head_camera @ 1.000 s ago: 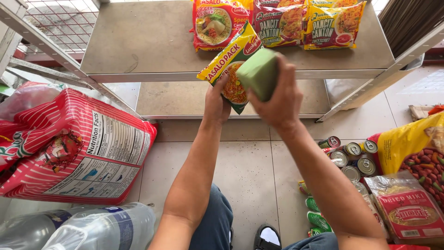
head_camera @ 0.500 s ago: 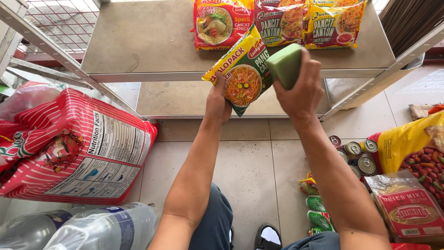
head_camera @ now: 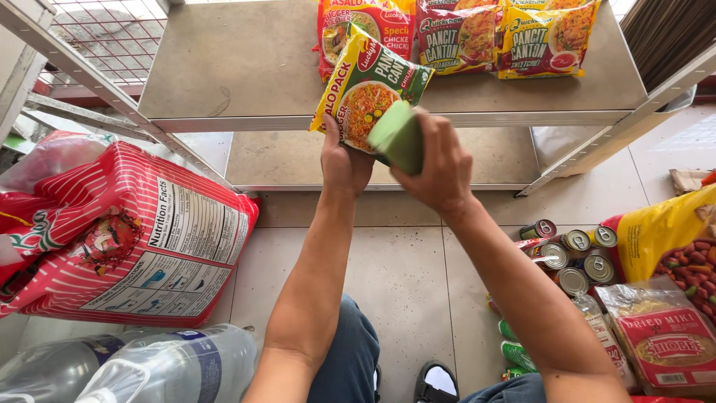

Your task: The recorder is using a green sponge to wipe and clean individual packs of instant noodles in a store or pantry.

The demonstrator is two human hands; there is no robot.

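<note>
Noodle pack (head_camera: 365, 93) tilted, long axis running from lower left up to upper right, top end toward the far shelf row, printed face up toward the camera. Yellow and green wrapper, round picture of orange noodles at centre. Held above the front edge of the shelf (head_camera: 224, 75), lower edge pinched by the left hand (head_camera: 344, 160), fingers hidden behind the wrapper. Green block (head_camera: 399, 136), one only, plain pale green on top, darker on the side, gripped by the right hand (head_camera: 440, 168) with fingers curled over it, pressed against the pack's lower right part and covering some of the print.

Three more packs (head_camera: 477, 33) lying flat in a row at the back of the shelf: one red and yellow, one red, one yellow, each overlapping its neighbour. Held pack overlapping the leftmost of them.

On the floor, left: one big red-and-white sack (head_camera: 142, 239), two clear bottles (head_camera: 164, 369) just beside it. Right: about five cans (head_camera: 574, 254) clustered upright, tops showing, near a yellow bag (head_camera: 664, 231) and one red-labelled packet (head_camera: 660, 336). Some small green packets (head_camera: 514, 351) beside the right forearm; number unclear.
</note>
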